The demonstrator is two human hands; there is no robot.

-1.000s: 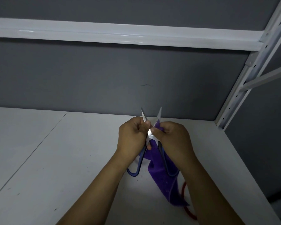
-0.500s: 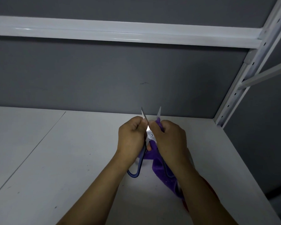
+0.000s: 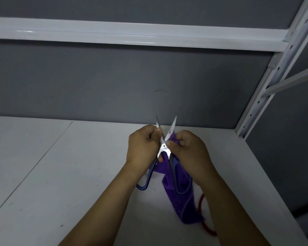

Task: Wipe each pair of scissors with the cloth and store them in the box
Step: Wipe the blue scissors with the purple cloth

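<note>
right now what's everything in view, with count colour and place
scissors: one, silver blades and dark blue handles, held open between both hands
cloth: one, purple, pinched against the right blade, hanging below the hands
red loop: one, red, on the board behind the cloth, partly hidden
shelf board: one, white, under the hands
beam: one, white, across the top
upright: one, white with holes, far right
brace: one, white, slanting off the upright
back wall: one, grey, behind the shelf
left hand: one, grips the scissors at the left blade
right hand: one, pinches the cloth on the right blade
</note>
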